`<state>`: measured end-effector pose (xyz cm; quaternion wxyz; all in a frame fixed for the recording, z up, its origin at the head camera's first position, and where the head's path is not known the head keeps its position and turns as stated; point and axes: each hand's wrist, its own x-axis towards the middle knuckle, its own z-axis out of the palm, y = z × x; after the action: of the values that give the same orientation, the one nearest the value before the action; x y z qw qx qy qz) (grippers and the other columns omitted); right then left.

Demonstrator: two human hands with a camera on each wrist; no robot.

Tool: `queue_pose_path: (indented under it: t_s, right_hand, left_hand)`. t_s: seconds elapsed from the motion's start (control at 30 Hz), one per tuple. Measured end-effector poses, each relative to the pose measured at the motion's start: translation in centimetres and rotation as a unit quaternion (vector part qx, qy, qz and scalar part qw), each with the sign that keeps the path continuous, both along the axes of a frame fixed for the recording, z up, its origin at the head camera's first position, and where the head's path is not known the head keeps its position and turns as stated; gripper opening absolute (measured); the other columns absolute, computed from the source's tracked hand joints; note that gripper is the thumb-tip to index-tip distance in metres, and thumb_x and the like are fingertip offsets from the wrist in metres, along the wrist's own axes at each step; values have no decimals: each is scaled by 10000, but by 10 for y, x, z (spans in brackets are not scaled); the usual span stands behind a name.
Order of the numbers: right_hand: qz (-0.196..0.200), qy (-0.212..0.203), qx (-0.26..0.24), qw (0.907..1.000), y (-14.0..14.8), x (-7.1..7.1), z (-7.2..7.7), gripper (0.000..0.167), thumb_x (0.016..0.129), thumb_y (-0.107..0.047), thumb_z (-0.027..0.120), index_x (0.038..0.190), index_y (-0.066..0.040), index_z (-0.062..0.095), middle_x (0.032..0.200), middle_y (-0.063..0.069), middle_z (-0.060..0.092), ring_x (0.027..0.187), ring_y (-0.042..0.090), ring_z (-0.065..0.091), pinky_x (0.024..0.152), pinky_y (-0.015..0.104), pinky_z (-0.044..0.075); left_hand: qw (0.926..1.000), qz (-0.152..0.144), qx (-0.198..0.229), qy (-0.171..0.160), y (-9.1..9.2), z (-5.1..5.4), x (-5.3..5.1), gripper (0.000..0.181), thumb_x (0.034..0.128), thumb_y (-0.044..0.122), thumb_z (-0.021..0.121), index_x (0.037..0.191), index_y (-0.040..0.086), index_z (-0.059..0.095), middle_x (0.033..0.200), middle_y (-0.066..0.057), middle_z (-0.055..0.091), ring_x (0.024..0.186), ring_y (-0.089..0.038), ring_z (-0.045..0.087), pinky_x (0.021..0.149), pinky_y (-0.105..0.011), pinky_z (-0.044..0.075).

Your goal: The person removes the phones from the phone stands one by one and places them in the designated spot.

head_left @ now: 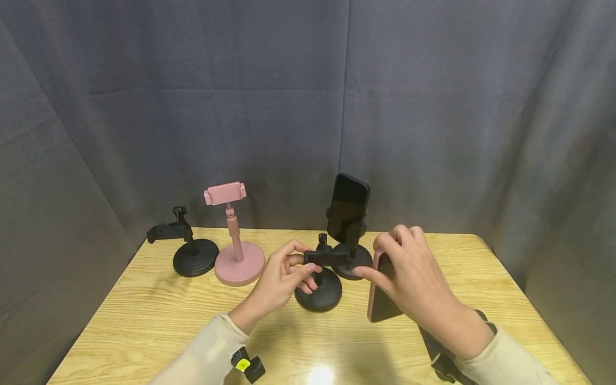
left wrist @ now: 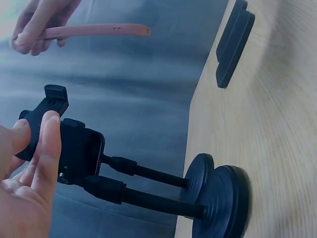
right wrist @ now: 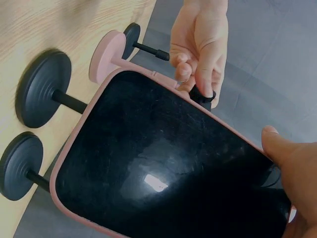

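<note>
My left hand (head_left: 284,274) pinches the clamp of a black phone stand (head_left: 325,293) between thumb and fingers. In the left wrist view this phone clamp (left wrist: 42,116) sits between the thumb and index finger. Above the table my right hand (head_left: 409,264) holds a phone in a pink case (head_left: 382,294) by its upper end, apart from the stand. In the right wrist view the dark screen of the phone (right wrist: 163,158) fills the foreground, and the thumb lies along its edge. Just behind the gripped stand, a second black stand (head_left: 353,264) carries a black phone (head_left: 348,208).
A pink phone stand (head_left: 239,264) and another black stand (head_left: 194,259) stand at the left of the wooden table (head_left: 159,321). Under my right forearm lies a dark flat object (head_left: 435,345), partly hidden. Grey curtains (head_left: 269,117) hang behind the table.
</note>
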<state>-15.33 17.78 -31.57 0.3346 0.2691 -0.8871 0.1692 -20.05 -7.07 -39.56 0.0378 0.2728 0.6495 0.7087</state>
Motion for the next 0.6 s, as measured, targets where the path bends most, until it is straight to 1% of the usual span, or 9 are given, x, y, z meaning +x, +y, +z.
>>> queue_pose_path:
  t_s: [0.07,0.1,0.2,0.27,0.3,0.33,0.43,0.5,0.6]
  right_hand:
    - [-49,-76,0,10000,2,-1,-1,433,708,-422,863,832,-136,562,787,-7,475,805,213,408,706,306,330]
    - [-60,-107,-2,9999,3,-1,-1,440,715,-445,856,829,-138,562,786,-11,472,807,211,408,708,305,331]
    - [-103,-204,-9,9997,6,-1,-2,429,699,-408,880,825,-146,563,789,-16,470,811,206,405,709,303,330]
    - [-110,-255,-8,9996,8,-1,-2,421,701,-411,871,824,-152,562,793,-19,470,812,201,403,713,301,331]
    - [-116,-275,-5,9996,9,-1,-3,418,701,-411,868,821,-155,560,796,-19,472,813,201,404,715,302,333]
    - [-141,-301,0,9994,10,-1,-3,410,681,-362,885,818,-157,557,798,-17,473,814,201,405,715,302,333]
    - [-214,-353,-4,9991,13,-2,-5,412,692,-374,883,808,-160,550,798,-15,475,810,202,403,711,301,337]
    - [-273,-387,-17,9989,14,-1,-7,413,696,-366,892,804,-163,549,804,-16,481,809,202,400,703,299,341]
    - [-346,-442,-34,9984,16,-2,-8,412,701,-353,903,806,-166,551,808,-17,489,806,200,396,691,295,345]
  left_hand:
    - [10000,9,38,-11,-2,1,0,267,992,-24,590,1202,-119,454,1035,-453,636,648,-49,701,605,-213,605]
    - [10000,4,68,-11,-3,2,0,263,993,-27,587,1197,-121,452,1032,-456,633,651,-49,701,606,-213,605]
    - [9999,5,160,-6,-6,4,0,253,996,-26,582,1178,-134,444,1028,-462,627,657,-49,702,604,-215,606]
    - [9998,26,218,6,-8,5,-1,251,997,-18,585,1165,-136,440,993,-377,677,656,-52,703,599,-219,607]
    - [9997,37,238,19,-9,5,-1,254,997,-14,587,1162,-138,439,974,-307,707,655,-54,704,598,-222,608]
    - [9997,46,254,11,-10,6,-1,260,998,-9,590,1163,-139,437,958,-232,730,654,-55,705,598,-223,608]
    - [9995,57,307,17,-12,7,-2,271,997,-5,594,1168,-138,432,911,13,746,649,-59,706,595,-227,610]
    - [9995,70,320,29,-13,8,-2,273,996,-10,592,1172,-136,426,899,75,740,647,-57,706,596,-228,610]
    - [9993,131,340,61,-15,11,-4,264,996,-29,582,1173,-135,418,895,88,739,645,-56,704,596,-227,610]
